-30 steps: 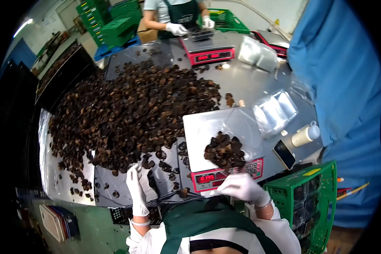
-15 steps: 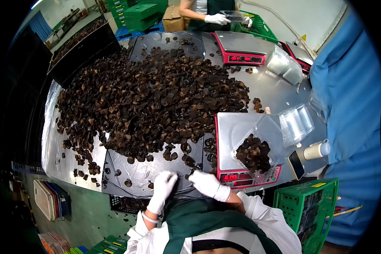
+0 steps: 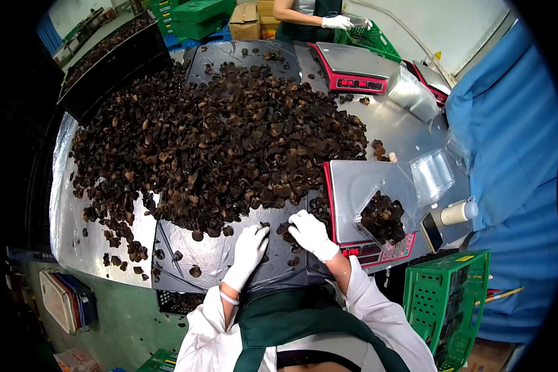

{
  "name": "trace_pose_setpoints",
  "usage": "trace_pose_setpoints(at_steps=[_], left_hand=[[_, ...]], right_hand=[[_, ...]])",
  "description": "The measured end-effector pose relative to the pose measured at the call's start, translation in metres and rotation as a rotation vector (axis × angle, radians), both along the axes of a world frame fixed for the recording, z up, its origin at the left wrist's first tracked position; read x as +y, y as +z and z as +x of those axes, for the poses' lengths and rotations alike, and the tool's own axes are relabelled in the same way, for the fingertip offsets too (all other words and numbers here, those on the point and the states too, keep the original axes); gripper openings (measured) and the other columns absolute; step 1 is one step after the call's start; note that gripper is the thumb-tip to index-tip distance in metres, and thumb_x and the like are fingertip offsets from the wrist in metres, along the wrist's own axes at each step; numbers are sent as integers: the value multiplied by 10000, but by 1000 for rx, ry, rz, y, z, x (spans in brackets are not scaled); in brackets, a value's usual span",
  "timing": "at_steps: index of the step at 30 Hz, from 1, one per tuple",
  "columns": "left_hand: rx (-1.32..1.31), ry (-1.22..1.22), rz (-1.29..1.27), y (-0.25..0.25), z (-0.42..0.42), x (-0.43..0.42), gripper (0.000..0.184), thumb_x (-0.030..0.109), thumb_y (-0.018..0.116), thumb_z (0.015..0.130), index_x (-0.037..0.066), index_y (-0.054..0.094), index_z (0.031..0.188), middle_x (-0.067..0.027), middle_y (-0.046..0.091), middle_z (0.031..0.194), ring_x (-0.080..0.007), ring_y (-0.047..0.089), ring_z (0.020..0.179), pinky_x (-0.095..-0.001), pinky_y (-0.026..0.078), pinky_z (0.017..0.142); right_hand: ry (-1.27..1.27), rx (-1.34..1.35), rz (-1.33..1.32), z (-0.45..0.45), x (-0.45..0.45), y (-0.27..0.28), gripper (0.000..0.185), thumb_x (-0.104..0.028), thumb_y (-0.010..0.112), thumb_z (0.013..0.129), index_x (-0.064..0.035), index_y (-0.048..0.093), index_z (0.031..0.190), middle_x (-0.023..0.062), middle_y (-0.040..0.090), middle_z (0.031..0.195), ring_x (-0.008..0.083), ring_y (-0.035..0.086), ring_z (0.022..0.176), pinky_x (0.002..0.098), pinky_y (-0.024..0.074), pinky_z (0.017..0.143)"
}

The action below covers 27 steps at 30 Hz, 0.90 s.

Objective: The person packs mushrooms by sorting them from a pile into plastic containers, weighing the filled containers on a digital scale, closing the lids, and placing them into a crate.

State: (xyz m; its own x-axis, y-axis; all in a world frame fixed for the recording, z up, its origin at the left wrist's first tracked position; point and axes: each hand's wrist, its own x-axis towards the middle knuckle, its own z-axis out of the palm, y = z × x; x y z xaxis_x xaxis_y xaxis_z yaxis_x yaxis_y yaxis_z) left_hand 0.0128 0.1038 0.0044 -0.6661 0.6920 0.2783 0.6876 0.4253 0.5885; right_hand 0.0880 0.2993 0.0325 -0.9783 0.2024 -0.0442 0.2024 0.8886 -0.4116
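Observation:
A large heap of dark brown wood ear mushrooms (image 3: 229, 142) covers much of the table. My left hand (image 3: 249, 251), in a white glove, is at the near edge of the heap with its fingers drawn together. A dark mushroom piece (image 3: 265, 225) shows at its fingertips; whether it is gripped is not clear. Over loose pieces just right of it, my gloved right hand (image 3: 313, 235) has its thumb apart from the fingers. Beside that hand, a scale (image 3: 347, 204) carries an open clear plastic box (image 3: 409, 192) with mushrooms (image 3: 383, 218) in it.
Clear boxes (image 3: 433, 177), a phone (image 3: 431, 232) and a white bottle (image 3: 459, 212) lie right of the scale. A green crate (image 3: 446, 304) stands below. Across the table, a gloved co-worker (image 3: 338, 23) is near a second scale (image 3: 356, 65). A black crate (image 3: 115, 65) stands far left.
Both my hands have moved forward, towards the heap. My right hand has also shifted right, partly covering the near scale's display. The view has moved slightly.

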Motion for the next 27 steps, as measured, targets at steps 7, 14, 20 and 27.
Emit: trace_pose_setpoints(at_steps=[7,14,20,27], left_hand=[[-160,-49,107,1,9,-23,234,104,664,796,62,653,1026,-106,616,1036,-273,584,948,-353,485,820],[-1308,165,595,1,-8,-44,222,207,531,952,47,617,1079,-34,643,984,-133,577,908,-273,461,800],[-1734,63,909,3,-11,-58,305,348,515,953,67,598,1037,-82,646,1061,-187,617,943,-327,512,782],[-1647,289,757,9,-25,-69,259,366,515,954,137,588,858,-35,665,934,-126,597,785,-265,470,678]], right_hand=[[-77,104,-112,1,-27,-8,314,-229,717,746,-114,593,1011,109,532,1087,299,555,954,384,502,780],[-182,483,-375,-39,-3,8,248,-22,601,761,-62,599,1005,138,575,970,323,586,952,378,480,837],[-150,291,45,-85,2,-13,316,-170,696,754,-132,576,1044,124,510,1003,323,598,848,422,512,693],[83,147,-284,-32,-23,-15,171,-161,671,795,-111,602,943,68,574,874,262,607,744,381,494,620]])
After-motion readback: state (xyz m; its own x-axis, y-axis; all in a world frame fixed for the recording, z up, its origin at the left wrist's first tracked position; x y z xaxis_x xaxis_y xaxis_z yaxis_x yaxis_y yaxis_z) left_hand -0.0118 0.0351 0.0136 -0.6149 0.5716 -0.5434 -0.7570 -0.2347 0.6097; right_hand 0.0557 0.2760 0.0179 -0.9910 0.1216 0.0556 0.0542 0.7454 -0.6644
